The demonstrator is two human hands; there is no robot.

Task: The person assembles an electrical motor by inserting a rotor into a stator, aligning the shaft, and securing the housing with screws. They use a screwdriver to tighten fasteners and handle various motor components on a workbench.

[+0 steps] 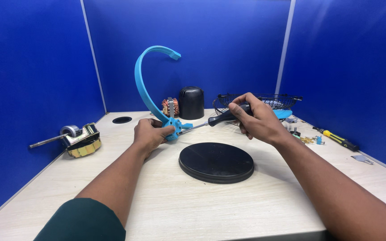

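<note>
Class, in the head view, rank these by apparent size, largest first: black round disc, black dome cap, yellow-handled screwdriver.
1. Black round disc, though nearest the camera.
2. Black dome cap.
3. Yellow-handled screwdriver.

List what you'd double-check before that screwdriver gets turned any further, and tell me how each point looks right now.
1. Left hand grips the blue curved part at its base: ok.
2. Right hand wraps the screwdriver handle: ok.
3. Screwdriver tip seated in a screw: cannot tell, the blue base hides it.
4. Black round base lies apart from both hands: ok.
5. Wire fan guard sits close behind the right hand: not ok, little elbow room.
</note>
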